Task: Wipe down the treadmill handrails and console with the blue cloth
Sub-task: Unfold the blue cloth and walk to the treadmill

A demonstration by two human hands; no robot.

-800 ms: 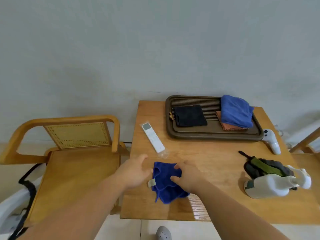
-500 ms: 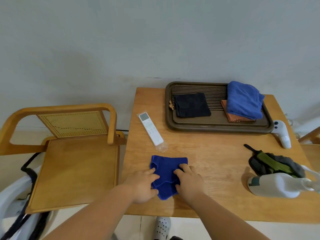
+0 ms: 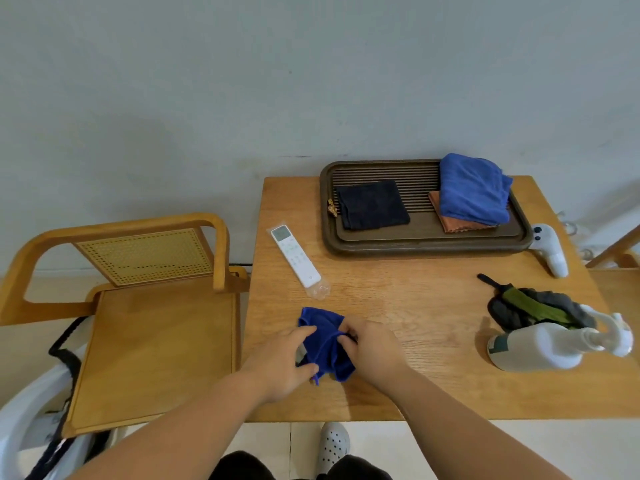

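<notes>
A small dark blue cloth (image 3: 323, 336) lies bunched near the front edge of the wooden table (image 3: 415, 306). My left hand (image 3: 280, 362) grips its left side, with the thumb and fingers curled round the fabric. Its right side is pinched by my right hand (image 3: 372, 348), fingers bent into the folds. The cloth is gathered up between the two hands. No treadmill is in view.
A white remote (image 3: 295, 256) lies behind the cloth. A dark tray (image 3: 415, 245) at the back holds a black cloth (image 3: 372, 204) and a lighter blue towel (image 3: 472, 188). A white spray bottle (image 3: 550, 344) and a dark pouch (image 3: 533, 308) sit right. A wooden chair (image 3: 138, 323) stands left.
The cloth lay flatter under my hands before; now both hands have closed on it and bunched it together. The view has shifted slightly.
</notes>
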